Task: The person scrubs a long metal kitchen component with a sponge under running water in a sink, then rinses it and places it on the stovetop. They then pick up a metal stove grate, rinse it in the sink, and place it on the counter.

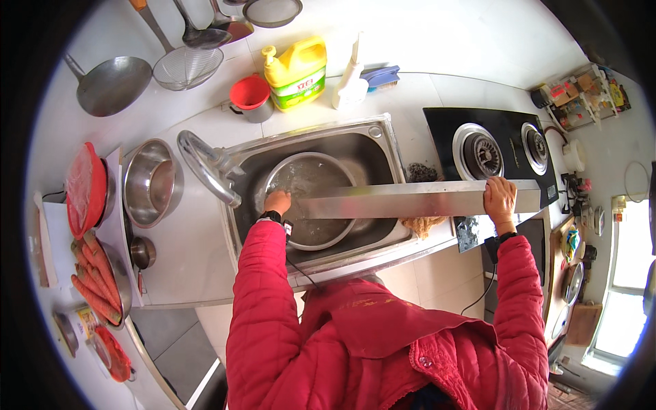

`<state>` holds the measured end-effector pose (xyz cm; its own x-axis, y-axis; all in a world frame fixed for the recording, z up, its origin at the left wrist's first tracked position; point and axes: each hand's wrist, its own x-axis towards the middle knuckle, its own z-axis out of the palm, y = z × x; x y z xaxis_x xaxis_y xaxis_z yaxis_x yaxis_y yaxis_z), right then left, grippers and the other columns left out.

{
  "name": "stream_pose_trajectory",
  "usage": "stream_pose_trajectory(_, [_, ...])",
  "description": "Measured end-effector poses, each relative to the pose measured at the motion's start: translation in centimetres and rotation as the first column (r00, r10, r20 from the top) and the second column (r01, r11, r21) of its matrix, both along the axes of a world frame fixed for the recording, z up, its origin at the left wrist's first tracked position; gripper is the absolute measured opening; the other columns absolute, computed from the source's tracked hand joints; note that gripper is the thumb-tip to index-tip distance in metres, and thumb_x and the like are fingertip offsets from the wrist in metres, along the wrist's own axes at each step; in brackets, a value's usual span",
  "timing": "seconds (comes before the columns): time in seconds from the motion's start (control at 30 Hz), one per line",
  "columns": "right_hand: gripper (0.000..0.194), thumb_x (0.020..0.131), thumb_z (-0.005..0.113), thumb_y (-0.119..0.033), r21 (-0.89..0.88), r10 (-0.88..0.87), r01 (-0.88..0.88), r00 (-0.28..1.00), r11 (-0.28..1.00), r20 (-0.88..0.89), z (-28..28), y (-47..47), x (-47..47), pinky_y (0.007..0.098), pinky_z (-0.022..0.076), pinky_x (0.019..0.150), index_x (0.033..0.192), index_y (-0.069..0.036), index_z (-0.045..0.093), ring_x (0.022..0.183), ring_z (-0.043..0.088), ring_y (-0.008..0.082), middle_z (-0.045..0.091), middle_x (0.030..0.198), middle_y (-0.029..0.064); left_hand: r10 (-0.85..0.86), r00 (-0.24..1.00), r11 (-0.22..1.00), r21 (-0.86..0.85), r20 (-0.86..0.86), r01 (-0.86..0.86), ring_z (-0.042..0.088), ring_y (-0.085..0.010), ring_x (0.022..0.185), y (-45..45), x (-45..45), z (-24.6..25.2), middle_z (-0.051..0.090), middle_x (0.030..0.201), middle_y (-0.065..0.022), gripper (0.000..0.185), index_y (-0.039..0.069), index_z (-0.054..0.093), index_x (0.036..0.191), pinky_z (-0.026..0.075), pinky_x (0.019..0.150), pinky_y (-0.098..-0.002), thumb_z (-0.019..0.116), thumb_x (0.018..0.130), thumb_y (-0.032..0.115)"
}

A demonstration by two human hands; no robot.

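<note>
A long stainless-steel panel [410, 201] with a folded edge slants across the sink [371, 154]. Its left end is over or in a round metal basin [350, 177] of murky water. My right hand [500, 197] grips the panel near its right end, beside the gas hob [505, 154]. At the basin's left side, my left hand [277, 203] is curled at the water, apart from the panel. Its fingertips are partly hidden, so whether it holds anything is unclear.
A curved chrome faucet [207, 166] reaches over the sink's left side. Behind stand a yellow detergent jug [298, 74], a spray bottle [351, 84] and a red-rimmed cup [251, 100]. A brown cloth [423, 225] lies under the panel. Carrots [97, 277] fill a bowl at left.
</note>
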<state>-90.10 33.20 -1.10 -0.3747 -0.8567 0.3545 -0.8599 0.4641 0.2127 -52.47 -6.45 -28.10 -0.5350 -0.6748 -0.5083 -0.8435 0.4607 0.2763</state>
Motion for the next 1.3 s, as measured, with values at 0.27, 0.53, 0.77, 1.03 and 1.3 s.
stream_pose_trajectory(0.27, [0.012, 0.077, 0.051, -0.015, 0.012, 0.008, -0.008, 1.0, 1.0, -0.017, 0.1, -0.8, -0.1, 0.037, 0.0339, 0.083, 0.085, -0.007, 0.055, 0.092, 0.052, 0.023, 0.058, 0.093, 0.0043, 0.082, 0.95, 0.996, -0.006, -0.302, -0.088, 0.056, -0.0323, 0.093, 0.6, -4.4, -1.4, 0.061, 0.091, -0.0186, 0.024, 0.005, 0.063, 0.089, 0.04, 0.082, -0.0456, 0.053, 0.074, 0.021])
stream_pose_trajectory(0.53, [0.014, 0.076, 0.053, -0.017, 0.001, 0.043, -0.043, 0.999, 0.999, -0.009, 0.1, -0.2, -0.4, 0.0372, 0.0333, 0.083, 0.085, -0.007, 0.055, 0.092, 0.05, 0.0223, 0.057, 0.091, 0.0038, -0.176, 0.655, 0.979, -0.199, -0.735, 0.039, 0.052, -0.035, 0.078, 14.8, -13.4, 8.3, 0.053, 0.079, -0.0167, 0.021, 0.006, 0.06, 0.088, 0.043, 0.066, -0.0438, 0.051, 0.068, 0.004])
stream_pose_trajectory(0.77, [0.022, 0.075, 0.054, -0.019, 0.055, 0.144, -0.147, 0.988, 0.988, 0.06, 0.7, 0.5, -0.6, 0.0381, 0.0321, 0.085, 0.092, -0.005, 0.055, 0.096, 0.049, 0.0238, 0.055, 0.098, 0.0061, -0.225, 0.639, 0.968, -0.245, -0.736, 0.06, 0.051, -0.0354, 0.08, 18.3, -14.0, 8.5, 0.047, 0.087, -0.0179, 0.022, 0.004, 0.054, 0.096, 0.044, 0.064, -0.0427, 0.05, 0.075, 0.006])
stream_pose_trajectory(1.03, [0.037, 0.073, 0.057, -0.029, 0.189, 0.24, -0.242, 0.97, 0.952, 0.031, 1.2, 1.7, -1.2, 0.0393, 0.03, 0.088, 0.1, -0.003, 0.054, 0.102, 0.044, 0.0252, 0.052, 0.106, 0.0092, 0.12, 0.923, 0.949, -0.232, -0.366, -0.215, 0.048, -0.0403, 0.096, 13.0, -6.6, 2.3, 0.049, 0.1, -0.0264, 0.027, -0.008, 0.048, 0.104, 0.04, 0.081, -0.0446, 0.037, 0.082, 0.004])
stream_pose_trajectory(1.3, [0.035, 0.074, 0.057, -0.026, 0.154, 0.281, -0.283, 0.959, 0.947, 0.034, 0.8, 0.6, -1.3, 0.0374, 0.0316, 0.087, 0.1, -0.002, 0.053, 0.099, 0.046, 0.0242, 0.053, 0.102, 0.0079, -0.198, 0.588, 0.969, -0.247, -0.784, -0.003, 0.048, -0.0361, 0.078, 25.2, -15.5, 11.3, 0.044, 0.086, -0.0201, 0.036, -0.004, 0.041, 0.105, 0.044, 0.064, -0.0425, 0.05, 0.071, 0.005])
